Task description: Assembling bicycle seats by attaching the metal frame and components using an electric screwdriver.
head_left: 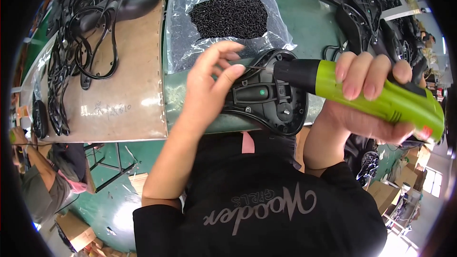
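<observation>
Green screwdriver [381,97], tip at black saddle [266,97]

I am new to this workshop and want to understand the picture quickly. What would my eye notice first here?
First comes the bright green electric screwdriver, gripped by the right hand at centre right. Its tip meets a screw pinched by the left hand over the black saddle underside in the middle. Behind them, at top centre, a clear bag of black screws lies on the green table.

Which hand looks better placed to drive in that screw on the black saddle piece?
The right hand, probably: it grips the green power screwdriver, its bit aimed at the screw. The left hand only pinches that screw above the black saddle underside.
</observation>
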`<action>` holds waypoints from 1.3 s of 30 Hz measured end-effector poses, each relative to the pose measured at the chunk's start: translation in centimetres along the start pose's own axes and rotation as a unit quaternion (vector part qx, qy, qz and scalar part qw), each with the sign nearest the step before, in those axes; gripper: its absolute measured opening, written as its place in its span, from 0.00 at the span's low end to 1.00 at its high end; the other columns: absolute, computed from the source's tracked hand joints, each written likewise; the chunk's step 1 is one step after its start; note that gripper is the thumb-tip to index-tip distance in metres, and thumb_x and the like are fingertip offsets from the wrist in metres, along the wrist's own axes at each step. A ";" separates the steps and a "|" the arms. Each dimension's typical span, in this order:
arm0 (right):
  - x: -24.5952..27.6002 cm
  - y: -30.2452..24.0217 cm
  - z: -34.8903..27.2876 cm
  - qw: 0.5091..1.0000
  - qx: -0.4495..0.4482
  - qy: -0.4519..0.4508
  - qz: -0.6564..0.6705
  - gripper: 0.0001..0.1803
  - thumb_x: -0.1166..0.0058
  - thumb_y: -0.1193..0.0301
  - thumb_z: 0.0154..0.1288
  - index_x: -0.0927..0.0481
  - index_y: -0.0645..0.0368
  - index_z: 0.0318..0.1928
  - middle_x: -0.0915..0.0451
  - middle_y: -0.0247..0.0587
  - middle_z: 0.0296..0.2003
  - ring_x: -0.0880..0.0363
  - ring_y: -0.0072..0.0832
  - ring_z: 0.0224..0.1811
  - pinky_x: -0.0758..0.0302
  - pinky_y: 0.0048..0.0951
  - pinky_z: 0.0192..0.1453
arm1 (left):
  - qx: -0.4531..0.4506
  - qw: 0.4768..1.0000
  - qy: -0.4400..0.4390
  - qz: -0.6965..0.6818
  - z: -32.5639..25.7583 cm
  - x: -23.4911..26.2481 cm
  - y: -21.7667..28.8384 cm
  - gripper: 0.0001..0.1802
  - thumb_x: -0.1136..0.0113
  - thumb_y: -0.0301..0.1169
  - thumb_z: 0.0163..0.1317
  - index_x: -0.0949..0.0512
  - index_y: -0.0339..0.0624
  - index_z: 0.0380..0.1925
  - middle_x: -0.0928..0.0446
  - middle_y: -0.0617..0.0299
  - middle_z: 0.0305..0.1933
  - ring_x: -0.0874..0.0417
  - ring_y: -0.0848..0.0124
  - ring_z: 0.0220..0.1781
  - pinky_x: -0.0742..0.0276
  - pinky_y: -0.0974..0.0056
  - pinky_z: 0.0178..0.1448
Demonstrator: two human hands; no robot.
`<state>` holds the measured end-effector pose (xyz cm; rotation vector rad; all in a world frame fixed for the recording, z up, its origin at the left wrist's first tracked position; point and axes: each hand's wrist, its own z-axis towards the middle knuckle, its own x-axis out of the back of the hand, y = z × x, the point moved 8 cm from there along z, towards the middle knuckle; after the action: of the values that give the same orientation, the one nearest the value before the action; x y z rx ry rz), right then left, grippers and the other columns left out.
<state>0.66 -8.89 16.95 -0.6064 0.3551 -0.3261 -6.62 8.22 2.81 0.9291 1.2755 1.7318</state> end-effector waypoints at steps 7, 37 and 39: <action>-0.3 1.0 0.9 0.994 -0.064 -0.083 0.002 0.35 0.47 0.43 0.57 0.34 0.58 0.53 0.28 0.35 0.31 0.29 0.28 0.29 0.35 0.32 0.37 | 0.019 0.981 -0.130 0.142 -1.0 -0.4 -1.3 0.16 0.35 0.24 0.52 0.23 0.38 0.43 0.22 0.58 0.35 0.21 0.71 0.36 0.25 0.67 0.42; -5.8 8.2 3.1 0.901 -0.232 -0.363 0.059 0.31 0.34 0.52 0.54 0.36 0.58 0.45 0.23 0.40 0.29 0.22 0.32 0.25 0.24 0.33 0.30 | -0.079 0.959 -0.040 0.270 -1.8 -0.5 -0.5 0.11 0.38 0.22 0.49 0.25 0.40 0.35 0.25 0.56 0.30 0.23 0.55 0.35 0.27 0.56 0.36; -6.5 8.8 2.9 0.886 -0.216 -0.396 0.105 0.30 0.33 0.52 0.53 0.35 0.58 0.43 0.23 0.40 0.28 0.21 0.32 0.25 0.24 0.33 0.29 | -0.083 0.959 -0.046 0.269 -1.9 -0.6 -0.7 0.11 0.38 0.22 0.49 0.25 0.40 0.35 0.26 0.56 0.30 0.23 0.55 0.35 0.27 0.56 0.37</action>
<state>-2.20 1.90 15.36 -1.0711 -0.3130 0.2352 -7.90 7.06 1.67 1.3239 0.8421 2.1363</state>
